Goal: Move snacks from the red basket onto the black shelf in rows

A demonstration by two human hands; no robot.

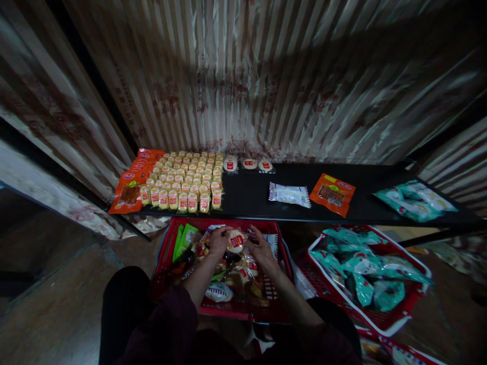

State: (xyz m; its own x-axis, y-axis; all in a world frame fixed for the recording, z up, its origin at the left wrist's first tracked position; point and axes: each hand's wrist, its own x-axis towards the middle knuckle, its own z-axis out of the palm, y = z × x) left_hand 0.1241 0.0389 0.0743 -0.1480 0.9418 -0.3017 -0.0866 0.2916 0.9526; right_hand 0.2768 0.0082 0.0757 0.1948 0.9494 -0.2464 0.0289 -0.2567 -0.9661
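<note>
Over the red basket [160,263] in front of my knees, a round, pale, flat cake [236,242] in a clear wrapper with a red label is between my two hands. My left hand [219,242] grips its left edge. On the opposite side, my right hand [263,249] has its fingers closed at the wrapper's right edge. Beneath them lie mixed packets, among them a green packet [185,242], more round wrapped cakes [239,276] and a white packet [219,292] with a striped edge. My hands and forearms hide part of the contents.
The black shelf [247,200] ahead carries rows of small wrapped cakes [182,177], orange packets [131,185], three round cakes [250,164], a white packet [289,194], another orange packet [333,194] and a teal packet [414,200]. A second basket [395,322] at right holds teal packets.
</note>
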